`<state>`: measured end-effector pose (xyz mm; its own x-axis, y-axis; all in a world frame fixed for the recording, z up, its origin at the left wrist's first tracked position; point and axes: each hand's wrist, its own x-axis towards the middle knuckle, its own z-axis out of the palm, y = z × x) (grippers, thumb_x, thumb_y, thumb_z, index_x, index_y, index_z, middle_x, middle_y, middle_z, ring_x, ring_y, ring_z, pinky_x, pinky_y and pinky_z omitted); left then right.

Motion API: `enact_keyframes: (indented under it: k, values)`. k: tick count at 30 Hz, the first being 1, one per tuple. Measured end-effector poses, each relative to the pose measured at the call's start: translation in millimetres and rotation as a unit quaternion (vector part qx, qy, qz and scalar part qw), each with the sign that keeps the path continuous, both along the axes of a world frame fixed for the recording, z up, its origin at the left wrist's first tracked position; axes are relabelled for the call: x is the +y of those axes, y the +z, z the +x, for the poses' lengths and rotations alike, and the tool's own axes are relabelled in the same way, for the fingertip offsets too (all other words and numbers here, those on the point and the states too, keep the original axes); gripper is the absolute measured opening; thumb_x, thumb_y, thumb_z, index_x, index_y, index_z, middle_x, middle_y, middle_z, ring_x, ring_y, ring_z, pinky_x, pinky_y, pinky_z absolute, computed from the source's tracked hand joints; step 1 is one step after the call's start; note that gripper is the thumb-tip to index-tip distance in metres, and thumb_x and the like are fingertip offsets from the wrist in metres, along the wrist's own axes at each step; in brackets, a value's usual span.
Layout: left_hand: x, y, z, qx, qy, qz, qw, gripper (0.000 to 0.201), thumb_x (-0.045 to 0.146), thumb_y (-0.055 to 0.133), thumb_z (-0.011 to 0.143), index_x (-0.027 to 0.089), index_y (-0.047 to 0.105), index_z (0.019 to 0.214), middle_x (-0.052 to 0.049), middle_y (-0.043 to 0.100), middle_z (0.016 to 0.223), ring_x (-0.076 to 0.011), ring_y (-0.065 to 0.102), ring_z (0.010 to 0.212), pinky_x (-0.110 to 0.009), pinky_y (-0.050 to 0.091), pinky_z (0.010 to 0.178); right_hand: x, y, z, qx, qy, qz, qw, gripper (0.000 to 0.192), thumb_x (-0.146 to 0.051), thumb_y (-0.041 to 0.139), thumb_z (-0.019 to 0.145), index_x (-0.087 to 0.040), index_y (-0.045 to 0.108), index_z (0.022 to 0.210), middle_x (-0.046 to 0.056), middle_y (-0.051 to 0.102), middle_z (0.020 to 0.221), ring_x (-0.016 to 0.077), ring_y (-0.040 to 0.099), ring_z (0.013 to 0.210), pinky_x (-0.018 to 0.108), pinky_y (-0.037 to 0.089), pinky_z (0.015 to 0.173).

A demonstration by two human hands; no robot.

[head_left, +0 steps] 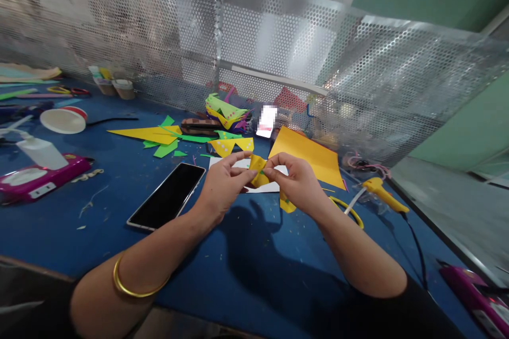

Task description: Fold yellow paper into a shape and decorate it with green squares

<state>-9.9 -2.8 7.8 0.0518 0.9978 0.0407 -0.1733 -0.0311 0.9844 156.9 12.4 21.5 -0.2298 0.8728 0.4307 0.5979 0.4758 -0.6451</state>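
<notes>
Both of my hands meet over the middle of the blue table. My left hand (223, 184) pinches one side of a yellow paper cut-out (257, 164) with green spots. On its other side, the fingertips of my right hand (297, 180) grip the same paper, which looks bent between them. More yellow paper hangs below my right hand; whether it is one piece with the cut-out, I cannot tell. Beneath the hands lies a white sheet (270, 187), partly covered. Just behind rests a yellow paper glasses shape (233, 146) with pale dots.
A dark-screened phone (169, 196) lies left of my hands. Green paper scraps (165, 149) and a folded yellow sheet (310, 156) lie farther back. At right are yellow-handled scissors (352, 214) and a yellow glue gun (385, 195) with its cord. A perforated metal screen (278, 37) borders the table.
</notes>
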Motion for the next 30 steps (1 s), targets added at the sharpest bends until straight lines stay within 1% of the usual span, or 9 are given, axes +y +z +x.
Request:
enact_keyframes:
  k: [4, 8, 14, 24, 30]
  values:
    - [-0.2, -0.5, 1.2, 0.012, 0.011, 0.002, 1.0, 0.047, 0.027, 0.077, 0.072, 0.013, 0.068, 0.116, -0.004, 0.076, 0.07, -0.0149, 0.068, 0.061, -0.024, 0.048, 0.058, -1.1, -1.9, -3.4, 0.016, -0.004, 0.026, 1.0, 0.008, -0.024, 0.061, 0.082, -0.021, 0.061, 0.075, 0.002, 0.065, 0.077, 0.0176, 0.058, 0.073, 0.033, 0.044, 0.069]
    - [0.2, -3.0, 2.4, 0.003, 0.025, 0.002, 1.0, 0.046, 0.025, 0.077, 0.072, 0.014, 0.07, 0.116, -0.003, 0.076, 0.071, -0.0138, 0.067, 0.059, -0.024, 0.048, 0.058, -2.4, -6.5, -9.5, 0.049, -0.022, 0.077, 0.996, 0.01, -0.023, 0.061, 0.083, -0.021, 0.06, 0.073, 0.003, 0.066, 0.084, 0.0192, 0.061, 0.083, 0.034, 0.045, 0.076]
    - [0.1, -5.2, 3.1, -0.002, 0.024, 0.012, 1.0, 0.046, 0.026, 0.077, 0.071, 0.014, 0.071, 0.115, -0.002, 0.076, 0.07, -0.0136, 0.066, 0.059, -0.024, 0.048, 0.058, -4.0, -11.6, -14.3, 0.071, -0.055, 0.11, 0.99, 0.012, -0.024, 0.061, 0.084, -0.022, 0.061, 0.072, 0.004, 0.065, 0.084, 0.0202, 0.061, 0.085, 0.035, 0.048, 0.077]
    - [-0.9, -5.0, 4.0, 0.006, 0.023, 0.029, 0.999, 0.049, 0.032, 0.078, 0.07, 0.014, 0.071, 0.115, -0.002, 0.075, 0.07, -0.0146, 0.066, 0.061, -0.025, 0.049, 0.059, -6.7, -14.0, -19.7, 0.104, -0.083, 0.112, 0.985, 0.012, -0.026, 0.061, 0.082, -0.022, 0.059, 0.071, 0.004, 0.063, 0.083, 0.0198, 0.061, 0.083, 0.033, 0.049, 0.072]
    - [0.0, -6.2, 4.4, 0.007, 0.021, 0.035, 0.999, 0.047, 0.031, 0.078, 0.07, 0.015, 0.072, 0.114, -0.001, 0.074, 0.069, -0.0138, 0.065, 0.061, -0.024, 0.049, 0.059, -7.8, -14.5, -22.6, 0.14, -0.096, 0.08, 0.982, 0.012, -0.028, 0.063, 0.08, -0.022, 0.059, 0.07, 0.003, 0.066, 0.083, 0.0199, 0.062, 0.082, 0.033, 0.049, 0.071]
